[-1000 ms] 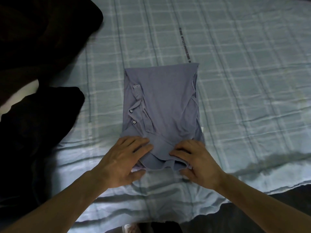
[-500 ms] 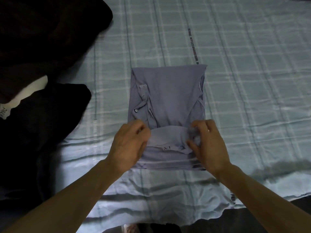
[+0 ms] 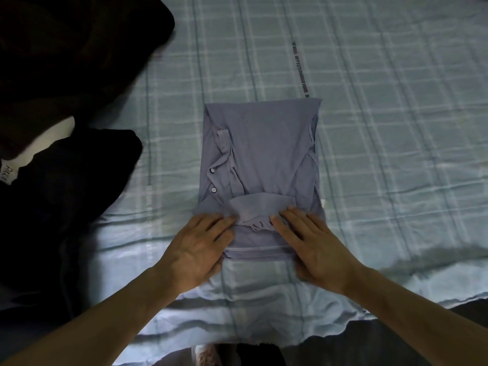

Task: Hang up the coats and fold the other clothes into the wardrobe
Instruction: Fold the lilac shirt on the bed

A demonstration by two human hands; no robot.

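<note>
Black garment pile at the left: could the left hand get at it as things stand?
Probably yes: the left hand rests flat on the folded blue-grey polo shirt, holds nothing, and only bare checked bedsheet separates it from the black garment pile.

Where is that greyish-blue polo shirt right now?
In the head view the folded polo shirt lies mid-frame on the checked bedsheet, right of the dark clothes; the left hand and right hand press its near edge.

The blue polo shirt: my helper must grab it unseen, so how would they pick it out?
On the pale checked bedsheet, look mid-bed, right of the dark clothes pile. The blue polo shirt lies folded into a rectangle under the left hand and right hand. Its two buttons distinguish it.
</note>
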